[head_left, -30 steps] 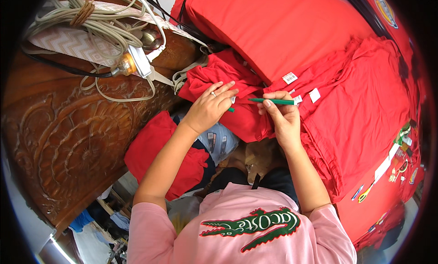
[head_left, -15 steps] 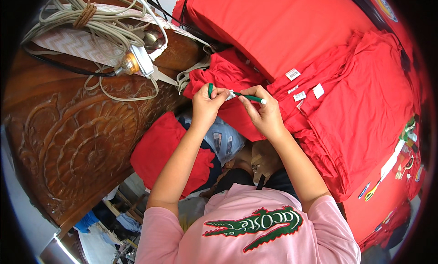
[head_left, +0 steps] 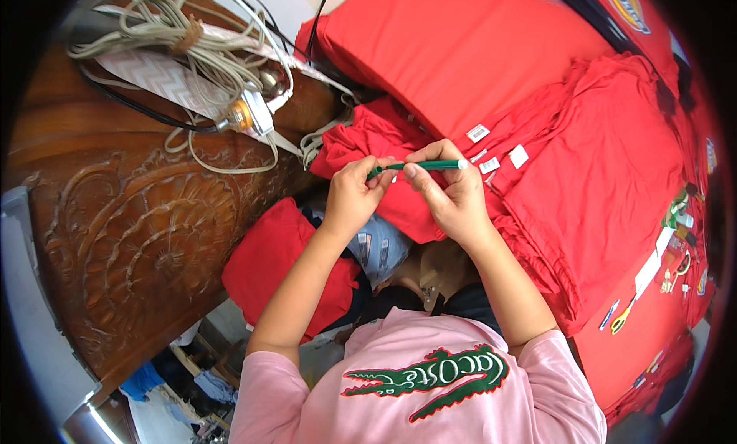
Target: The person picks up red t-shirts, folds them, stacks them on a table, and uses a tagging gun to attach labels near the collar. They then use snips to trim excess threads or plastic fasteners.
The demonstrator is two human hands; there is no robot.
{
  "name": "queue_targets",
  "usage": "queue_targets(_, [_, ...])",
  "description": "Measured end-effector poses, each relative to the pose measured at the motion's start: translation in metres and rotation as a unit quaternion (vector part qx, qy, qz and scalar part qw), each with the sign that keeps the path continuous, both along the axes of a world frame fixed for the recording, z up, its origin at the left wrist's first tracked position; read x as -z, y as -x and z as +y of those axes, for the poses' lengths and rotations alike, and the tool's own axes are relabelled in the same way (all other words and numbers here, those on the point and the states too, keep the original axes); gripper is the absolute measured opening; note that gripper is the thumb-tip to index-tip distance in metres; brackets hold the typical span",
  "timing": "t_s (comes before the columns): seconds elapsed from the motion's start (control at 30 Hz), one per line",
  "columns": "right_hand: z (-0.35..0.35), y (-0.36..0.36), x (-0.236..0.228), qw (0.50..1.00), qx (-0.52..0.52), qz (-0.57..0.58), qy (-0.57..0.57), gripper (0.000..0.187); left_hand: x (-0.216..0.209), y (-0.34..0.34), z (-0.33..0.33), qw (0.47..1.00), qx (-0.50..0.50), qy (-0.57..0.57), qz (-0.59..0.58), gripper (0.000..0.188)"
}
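Red cloth (head_left: 606, 183), bulging bag (head_left: 379, 250), green pen (head_left: 436, 166)

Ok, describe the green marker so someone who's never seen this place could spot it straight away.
Start from the wide red fabric filling the upper right, then go to the right hand near its left side. The green marker is pinched there, lying nearly level. Unlike the short green cap in the left hand, it is long and has a white end.

i count my two hands (head_left: 453, 192), one green marker (head_left: 436, 165), one green cap (head_left: 375, 172), one pair of yellow-handled scissors (head_left: 619, 322).
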State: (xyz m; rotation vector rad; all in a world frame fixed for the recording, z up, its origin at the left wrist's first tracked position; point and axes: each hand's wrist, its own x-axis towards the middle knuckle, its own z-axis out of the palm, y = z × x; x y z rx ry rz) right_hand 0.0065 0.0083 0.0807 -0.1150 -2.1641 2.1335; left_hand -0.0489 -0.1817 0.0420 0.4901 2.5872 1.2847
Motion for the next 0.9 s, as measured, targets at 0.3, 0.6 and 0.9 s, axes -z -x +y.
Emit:
queue_targets(0.3, [0.045,-0.054,-0.05,0.995,-0.007,0.07,-0.07,0.012,-0.071,-0.017,0.058,0.968,0.214,-0.028,0.125,0.018])
queue_targets(0.6, [0.108,-0.202,-0.023,0.984,0.152,-0.09,-0.031,0.017,-0.049,-0.163,0.152,0.953,0.252,-0.089,-0.142,0.016])
queue_targets(0.9, [0.327,-0.311,-0.067,0.904,0.424,-0.004,0.046,0.017,-0.088,-0.159,0.282,0.883,0.405,-0.099,-0.216,0.028])
